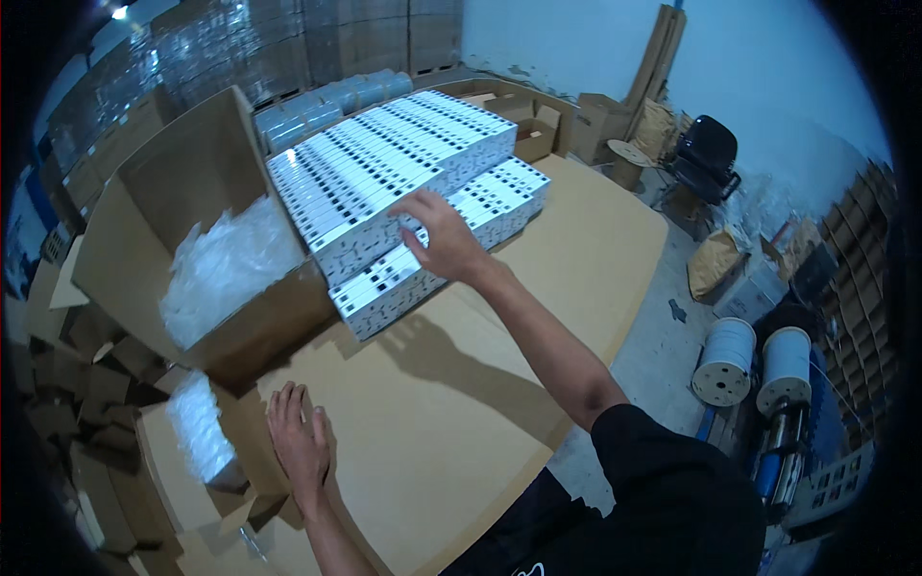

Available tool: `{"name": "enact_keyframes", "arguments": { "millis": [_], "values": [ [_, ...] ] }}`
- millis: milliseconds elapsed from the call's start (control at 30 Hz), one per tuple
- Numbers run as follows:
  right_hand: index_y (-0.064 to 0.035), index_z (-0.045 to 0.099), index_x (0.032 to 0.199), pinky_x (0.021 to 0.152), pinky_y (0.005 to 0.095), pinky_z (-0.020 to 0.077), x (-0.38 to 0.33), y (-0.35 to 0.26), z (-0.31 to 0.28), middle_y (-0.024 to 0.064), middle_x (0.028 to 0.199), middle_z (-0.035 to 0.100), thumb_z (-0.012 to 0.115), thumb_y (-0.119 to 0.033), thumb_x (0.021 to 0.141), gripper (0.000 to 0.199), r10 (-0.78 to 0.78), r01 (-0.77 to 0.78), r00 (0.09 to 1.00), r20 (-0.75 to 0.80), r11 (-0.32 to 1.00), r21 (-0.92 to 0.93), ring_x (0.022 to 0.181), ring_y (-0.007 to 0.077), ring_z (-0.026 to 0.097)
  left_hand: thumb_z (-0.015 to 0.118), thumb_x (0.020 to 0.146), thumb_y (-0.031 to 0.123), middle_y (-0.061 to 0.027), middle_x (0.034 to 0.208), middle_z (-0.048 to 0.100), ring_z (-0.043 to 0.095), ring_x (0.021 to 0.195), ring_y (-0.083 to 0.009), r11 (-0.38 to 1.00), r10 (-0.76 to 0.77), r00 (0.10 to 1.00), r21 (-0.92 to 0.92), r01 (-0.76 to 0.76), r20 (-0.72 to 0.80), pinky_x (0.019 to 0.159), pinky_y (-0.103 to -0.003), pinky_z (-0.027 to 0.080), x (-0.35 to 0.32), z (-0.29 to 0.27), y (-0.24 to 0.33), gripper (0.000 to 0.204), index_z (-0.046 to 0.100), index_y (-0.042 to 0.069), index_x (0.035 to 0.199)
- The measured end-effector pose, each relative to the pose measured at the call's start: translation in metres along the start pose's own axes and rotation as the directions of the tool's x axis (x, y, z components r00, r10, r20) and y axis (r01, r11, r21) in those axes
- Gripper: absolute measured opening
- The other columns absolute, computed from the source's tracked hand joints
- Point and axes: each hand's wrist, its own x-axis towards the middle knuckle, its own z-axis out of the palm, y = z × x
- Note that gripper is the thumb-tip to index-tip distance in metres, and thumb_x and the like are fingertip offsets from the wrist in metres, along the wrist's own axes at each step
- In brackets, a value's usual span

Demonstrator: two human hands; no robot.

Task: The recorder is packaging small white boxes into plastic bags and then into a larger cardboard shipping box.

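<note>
Rows of slim white boxes (365,173) with dark square marks stand packed side by side on the cardboard-topped table (442,384), in an upper tier and a lower front tier (394,293). Over the front edge of these rows hovers my right hand (444,238), fingers curved and thumb apart, with nothing visible in it. Whether its fingertips touch a box I cannot tell. My left hand (302,442) lies with fingers stretched out on the tabletop, beside a small open carton (250,442). A bubble-wrapped bundle (200,427) sits at that carton.
A large open carton (216,331) holding clear plastic wrap (230,264) stands left of the boxes. Cardboard pieces (101,480) are heaped at lower left. Wire spools (725,360), a black chair (706,154) and a paper sack (715,264) occupy the floor at right.
</note>
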Motion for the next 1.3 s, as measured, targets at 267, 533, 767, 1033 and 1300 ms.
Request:
{"name": "enact_keyframes", "arguments": {
  "millis": [267,533,767,1033,1300],
  "values": [
    [-0.0104,0.056,0.138,0.108,0.0487,0.0442,0.011,0.079,-0.014,0.0219,0.147,0.040,0.060,-0.001,0.087,0.051,0.275,-0.256,0.961,0.009,0.906,-0.336,0.133,0.0400,0.046,0.062,0.096,0.017,-0.0148,0.147,0.052,0.041,0.142,-0.0356,0.999,0.040,0.999,0.008,-0.041,0.017,0.122,-0.050,0.026,0.011,0.005,-0.009,0.043,0.057,0.005,0.136],
    [-0.0136,0.050,0.132,0.102,0.0484,0.0477,0.002,0.096,-0.022,0.0162,0.138,0.050,0.068,0.000,0.081,0.056,0.284,-0.269,0.958,0.037,0.936,-0.227,0.126,0.0397,0.053,0.062,0.095,0.017,-0.0152,0.147,0.052,0.042,0.141,-0.0361,1.000,0.030,0.999,-0.005,-0.030,0.029,0.122,-0.050,0.025,0.014,0.004,-0.007,0.043,0.058,0.004,0.136],
    [-0.0117,0.062,0.120,0.095,0.0453,0.0510,-0.008,0.099,-0.026,0.0119,0.126,0.058,0.066,0.003,0.079,0.043,0.237,-0.199,0.962,0.135,0.949,-0.246,0.114,0.0356,0.061,0.061,0.095,0.017,-0.0157,0.147,0.052,0.041,0.141,-0.0364,0.999,0.034,0.999,-0.010,-0.034,0.025,0.123,-0.050,0.024,0.013,0.005,-0.009,0.042,0.058,0.004,0.135],
    [-0.0055,0.065,0.111,0.082,0.0382,0.0552,-0.014,0.076,-0.032,0.0145,0.109,0.065,0.066,0.008,0.081,0.032,0.158,-0.160,0.987,-0.027,0.983,-0.084,0.100,0.0341,0.066,0.063,0.092,0.008,-0.0165,0.137,0.057,0.049,0.132,-0.0359,0.991,-0.030,0.999,-0.130,0.024,-0.045,0.116,-0.047,0.036,0.010,-0.003,-0.004,0.037,0.061,0.003,0.128],
    [-0.0054,0.065,0.110,0.070,0.0352,0.0564,-0.019,-0.038,-0.027,0.0113,0.106,0.065,0.072,0.005,0.081,0.031,0.197,-0.197,0.980,0.011,0.980,0.018,0.087,0.0297,0.067,0.063,0.093,0.005,-0.0125,0.118,0.066,0.066,0.104,-0.0248,0.848,-0.226,0.967,-0.512,0.136,-0.118,0.091,-0.033,0.054,0.019,-0.010,0.014,0.024,0.066,-0.001,0.117]
  ]
}}
